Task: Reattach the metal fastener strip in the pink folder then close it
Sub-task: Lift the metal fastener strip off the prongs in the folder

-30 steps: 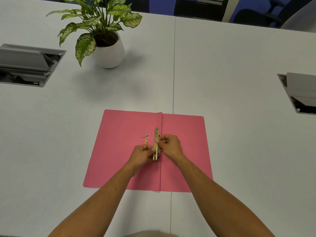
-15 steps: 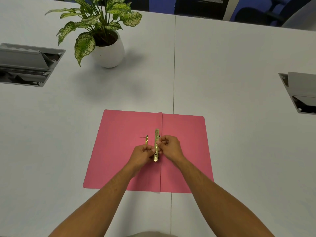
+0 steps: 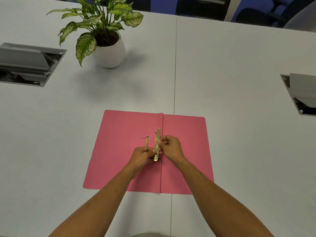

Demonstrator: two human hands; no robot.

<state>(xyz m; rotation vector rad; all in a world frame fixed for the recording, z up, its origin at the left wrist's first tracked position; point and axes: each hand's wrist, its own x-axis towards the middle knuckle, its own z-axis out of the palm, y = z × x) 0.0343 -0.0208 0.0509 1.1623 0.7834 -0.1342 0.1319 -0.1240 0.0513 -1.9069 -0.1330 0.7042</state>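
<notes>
The pink folder (image 3: pixel 119 151) lies open and flat on the white table, its spine running towards me. A gold metal fastener strip (image 3: pixel 157 134) stands along the spine, just left of the fold. My left hand (image 3: pixel 142 155) pinches the strip's near end. My right hand (image 3: pixel 171 147) pinches its middle from the right. A thinner gold prong (image 3: pixel 147 141) lies on the left flap, its near end hidden behind my left hand.
A potted plant in a white pot (image 3: pixel 109 52) stands at the back left. Open grey cable hatches (image 3: pixel 29 64) sit in the table at the left and at the right edge (image 3: pixel 301 93). A table seam (image 3: pixel 175 65) runs down the middle.
The strip has barely shifted along the spine between the frames. Both hands keep their grip on it in nearly the same place.
</notes>
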